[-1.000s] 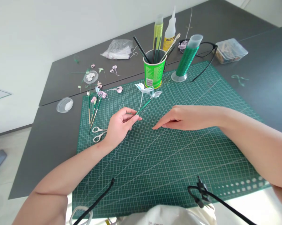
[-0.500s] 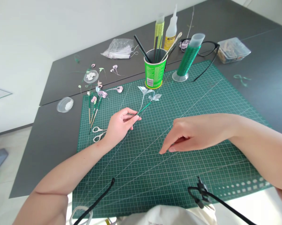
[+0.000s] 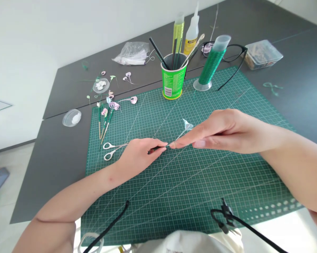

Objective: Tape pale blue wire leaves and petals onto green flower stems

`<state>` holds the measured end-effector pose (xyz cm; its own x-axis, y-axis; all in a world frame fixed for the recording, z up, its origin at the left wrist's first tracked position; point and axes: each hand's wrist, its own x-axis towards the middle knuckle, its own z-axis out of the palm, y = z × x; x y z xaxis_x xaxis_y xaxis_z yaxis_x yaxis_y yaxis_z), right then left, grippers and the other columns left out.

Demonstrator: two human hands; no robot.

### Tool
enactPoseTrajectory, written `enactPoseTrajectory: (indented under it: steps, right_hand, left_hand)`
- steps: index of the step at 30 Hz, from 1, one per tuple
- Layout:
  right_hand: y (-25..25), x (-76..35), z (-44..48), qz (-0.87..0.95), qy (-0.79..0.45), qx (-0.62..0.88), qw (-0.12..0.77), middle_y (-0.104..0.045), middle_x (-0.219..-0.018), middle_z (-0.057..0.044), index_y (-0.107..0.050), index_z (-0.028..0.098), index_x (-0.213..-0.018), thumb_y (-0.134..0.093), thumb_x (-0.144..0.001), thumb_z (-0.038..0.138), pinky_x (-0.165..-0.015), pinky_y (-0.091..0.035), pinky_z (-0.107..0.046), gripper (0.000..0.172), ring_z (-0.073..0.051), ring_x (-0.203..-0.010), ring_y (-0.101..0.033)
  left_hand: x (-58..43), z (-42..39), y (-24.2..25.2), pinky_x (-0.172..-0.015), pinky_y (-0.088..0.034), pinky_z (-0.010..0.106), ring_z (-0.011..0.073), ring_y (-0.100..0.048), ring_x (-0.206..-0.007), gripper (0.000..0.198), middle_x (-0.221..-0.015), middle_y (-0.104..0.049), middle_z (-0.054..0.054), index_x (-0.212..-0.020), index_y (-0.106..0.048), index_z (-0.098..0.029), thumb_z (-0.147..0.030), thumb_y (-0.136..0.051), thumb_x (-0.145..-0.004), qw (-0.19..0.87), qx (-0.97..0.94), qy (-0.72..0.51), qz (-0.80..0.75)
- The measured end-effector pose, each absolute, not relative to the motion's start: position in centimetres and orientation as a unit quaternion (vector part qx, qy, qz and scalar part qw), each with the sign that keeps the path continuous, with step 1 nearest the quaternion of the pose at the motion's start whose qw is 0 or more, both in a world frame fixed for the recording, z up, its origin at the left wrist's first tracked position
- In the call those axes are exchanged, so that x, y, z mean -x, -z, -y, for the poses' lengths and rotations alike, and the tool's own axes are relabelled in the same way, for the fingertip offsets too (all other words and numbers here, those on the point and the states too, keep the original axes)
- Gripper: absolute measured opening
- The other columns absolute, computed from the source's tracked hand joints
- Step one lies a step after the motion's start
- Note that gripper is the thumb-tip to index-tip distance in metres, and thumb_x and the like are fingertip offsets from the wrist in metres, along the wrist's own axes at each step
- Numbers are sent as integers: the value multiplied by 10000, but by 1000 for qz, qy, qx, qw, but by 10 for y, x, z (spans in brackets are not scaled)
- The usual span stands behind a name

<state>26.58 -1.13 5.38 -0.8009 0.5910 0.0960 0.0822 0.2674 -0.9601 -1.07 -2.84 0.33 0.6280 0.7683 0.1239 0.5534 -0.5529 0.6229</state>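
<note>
My left hand [image 3: 142,154] pinches the green stem of a small wire flower [image 3: 186,125] low over the green cutting mat [image 3: 174,182]. Its pale translucent petals stick up behind the fingers of my right hand [image 3: 221,131]. The right thumb and forefinger are pressed together on the same stem, tip to tip with the left fingers. Most of the stem is hidden between the two hands.
Small scissors [image 3: 112,150] lie just left of my left hand. More wire flowers on sticks [image 3: 107,114] lie at the mat's left edge. A green tool cup [image 3: 172,79], a green wire spool [image 3: 211,65], glue bottles [image 3: 191,31], glasses [image 3: 233,58] and a clear box [image 3: 264,52] stand at the back.
My left hand brought the flower down and toward me. My right hand, which had moved toward me with pinched fingers, rose to meet it and closed on the stem.
</note>
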Motion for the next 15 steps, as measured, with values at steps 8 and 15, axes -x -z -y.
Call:
enactPoseTrajectory:
  steps: [8, 15]
  right_hand:
    - [-50, -264, 9, 782, -475, 284, 287, -807, -1217, -70, -784, 292, -1307, -596, -1050, 384, -625, -571, -251, 332, -178, -863, -765]
    - [-42, -263, 1, 792, -417, 353, 274, -786, -841, -6, -776, 292, -1320, -560, -1044, 370, -524, -452, -266, 359, -124, -591, -608]
  left_hand:
    - [5, 37, -12, -611, -592, 224, 115, -744, -615, 103, -880, -845, -26, -1028, -823, -226, -197, -748, -964, 330, -868, -172, -329]
    - [8, 42, -13, -690, -641, 221, 127, -802, -733, 136, -930, -850, -12, -1104, -799, -218, -205, -710, -1003, 339, -890, -174, -250]
